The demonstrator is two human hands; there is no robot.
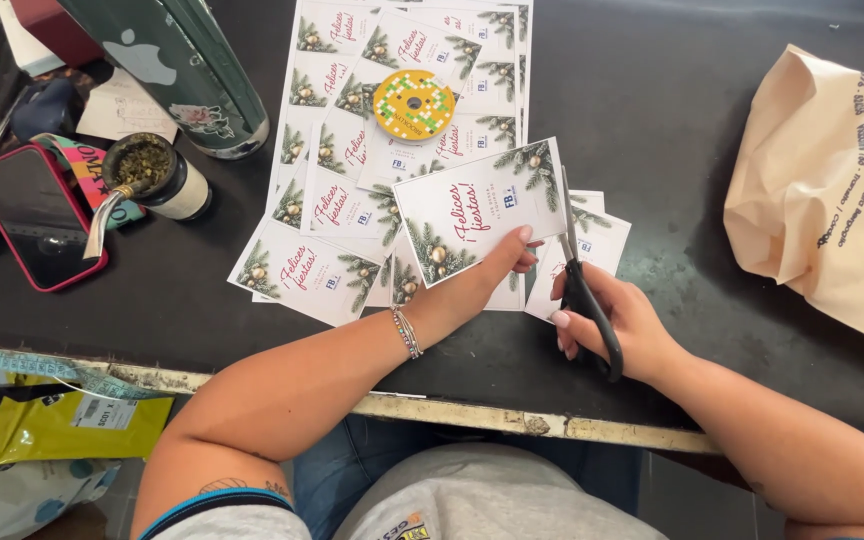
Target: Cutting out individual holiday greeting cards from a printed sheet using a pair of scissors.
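Head view: near the worktop's front edge, the left hand (487, 275) pinches a card (477, 208) taut while the right hand (617, 325), fingers closed through scissors (582, 280), cuts its edge.

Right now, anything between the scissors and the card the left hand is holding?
Nothing visible. The scissors in the right hand already meet the right edge of the card, which the left hand holds up over the printed sheets.

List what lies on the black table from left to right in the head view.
Red-cased phone → cup of green herb with a metal straw → printed sheets of holiday cards → left hand holding a cut card → right hand with black scissors → beige paper bag.
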